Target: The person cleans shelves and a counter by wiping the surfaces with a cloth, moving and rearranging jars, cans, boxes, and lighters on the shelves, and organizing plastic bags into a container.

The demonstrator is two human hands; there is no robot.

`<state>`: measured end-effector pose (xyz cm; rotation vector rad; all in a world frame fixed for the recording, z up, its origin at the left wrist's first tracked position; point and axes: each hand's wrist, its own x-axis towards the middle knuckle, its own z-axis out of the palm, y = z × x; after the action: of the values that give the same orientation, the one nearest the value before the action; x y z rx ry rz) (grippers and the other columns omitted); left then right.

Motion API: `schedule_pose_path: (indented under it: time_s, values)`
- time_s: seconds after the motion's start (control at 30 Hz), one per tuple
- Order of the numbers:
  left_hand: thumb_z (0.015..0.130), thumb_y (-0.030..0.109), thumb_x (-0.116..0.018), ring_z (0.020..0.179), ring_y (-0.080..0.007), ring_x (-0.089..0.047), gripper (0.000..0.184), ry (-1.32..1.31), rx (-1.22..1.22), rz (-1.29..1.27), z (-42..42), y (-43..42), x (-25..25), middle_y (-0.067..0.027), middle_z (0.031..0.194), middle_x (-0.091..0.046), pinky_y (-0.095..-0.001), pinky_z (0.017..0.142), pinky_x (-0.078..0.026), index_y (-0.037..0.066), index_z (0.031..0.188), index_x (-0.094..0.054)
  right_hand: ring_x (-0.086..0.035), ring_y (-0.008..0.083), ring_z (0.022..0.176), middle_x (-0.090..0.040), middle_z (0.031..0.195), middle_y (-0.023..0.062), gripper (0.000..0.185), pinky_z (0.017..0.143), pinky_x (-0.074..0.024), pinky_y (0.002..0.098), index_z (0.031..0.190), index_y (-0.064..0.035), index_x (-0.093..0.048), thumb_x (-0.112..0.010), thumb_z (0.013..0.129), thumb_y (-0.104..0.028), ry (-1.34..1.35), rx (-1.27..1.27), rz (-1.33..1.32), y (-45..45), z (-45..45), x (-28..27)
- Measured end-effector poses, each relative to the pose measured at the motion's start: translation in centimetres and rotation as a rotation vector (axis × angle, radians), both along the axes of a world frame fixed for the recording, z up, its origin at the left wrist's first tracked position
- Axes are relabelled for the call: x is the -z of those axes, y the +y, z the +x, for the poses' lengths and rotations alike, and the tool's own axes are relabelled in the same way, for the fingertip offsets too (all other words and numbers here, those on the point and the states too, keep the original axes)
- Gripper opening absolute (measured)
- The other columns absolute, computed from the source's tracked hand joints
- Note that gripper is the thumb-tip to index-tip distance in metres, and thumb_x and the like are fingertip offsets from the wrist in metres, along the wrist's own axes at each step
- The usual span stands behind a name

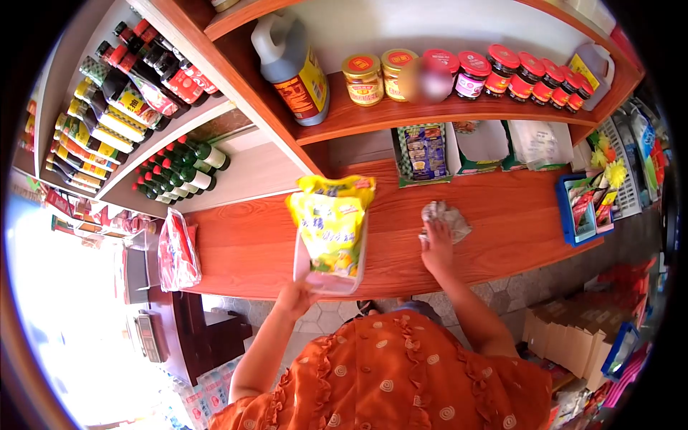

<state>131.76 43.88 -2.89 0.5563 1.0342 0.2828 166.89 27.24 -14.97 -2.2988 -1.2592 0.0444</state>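
My left hand [295, 297] grips the near edge of a clear plastic container [301, 259]. Bright yellow printed bags [333, 223] stand in it and rise above its rim. Whether the container touches the wooden counter [244, 247] or is held just over it, I cannot tell. On the counter to the right, my right hand [438, 247] presses on a crumpled, greyish-white cloth [451, 221], its fingers bent over the near part of it.
On the shelf above stand a big dark jug [290, 72] and a row of lidded jars [473, 75]. Open cartons of packets [424, 154] line the counter's back. A blue basket [570, 215] sits at right, a red-and-white bag [178, 251] at left. Bottles [183, 168] fill the left shelves.
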Motion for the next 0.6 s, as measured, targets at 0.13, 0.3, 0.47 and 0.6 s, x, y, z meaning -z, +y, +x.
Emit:
schedule_pose_path:
  time_s: [0.13, 0.3, 0.47, 0.6]
  values:
    - [0.084, -0.003, -0.043, 0.120, -0.0290, -0.059, 0.068, -0.029, -0.177, -0.053, -5.3, -3.0, -1.0, -0.0187, 0.138, -0.051, -0.0352, 0.095, -0.057, 0.000, 0.151, -0.028, -0.040, 0.0432, 0.131, -0.049, 0.137, 0.0219, 0.051, 0.109, -0.0302, 0.0555, 0.136, -0.0055, -0.049, -0.062, 0.087, -0.012, 0.073, -0.151, 0.000, 6.0, -3.3, -0.4]
    - [0.086, -0.002, -0.040, 0.118, -0.0360, -0.060, 0.060, -0.024, -0.382, -0.050, -10.0, -4.7, 2.5, -0.0217, 0.136, -0.052, -0.0380, 0.096, -0.056, -0.004, 0.145, -0.034, -0.044, 0.0404, 0.124, -0.052, 0.132, 0.0202, 0.052, 0.105, -0.0340, 0.0538, 0.133, -0.0055, -0.051, -0.062, 0.083, -0.011, 0.168, -0.167, 0.145, 16.5, -2.9, 0.2]
    - [0.087, -0.002, -0.038, 0.114, -0.0370, -0.062, 0.057, -0.014, -0.567, 0.059, -11.7, -4.5, 7.2, -0.0222, 0.133, -0.056, -0.0416, 0.097, -0.055, -0.004, 0.144, -0.037, -0.047, 0.0401, 0.117, -0.056, 0.123, 0.0179, 0.035, 0.100, -0.0378, 0.0529, 0.119, -0.0033, -0.062, -0.058, 0.084, -0.006, 0.212, 0.006, 0.102, 23.7, -3.0, -0.5]
    - [0.084, -0.002, -0.038, 0.112, -0.0352, -0.063, 0.060, 0.039, -0.558, 0.057, -11.5, -4.1, 7.2, -0.0212, 0.130, -0.058, -0.0424, 0.098, -0.054, -0.002, 0.144, -0.038, -0.063, 0.0251, 0.095, -0.067, 0.099, 0.0126, 0.019, 0.087, -0.0487, 0.0365, 0.107, -0.0028, -0.067, -0.057, 0.093, -0.011, 1.022, 0.143, 0.414, 24.2, -1.4, 1.1]
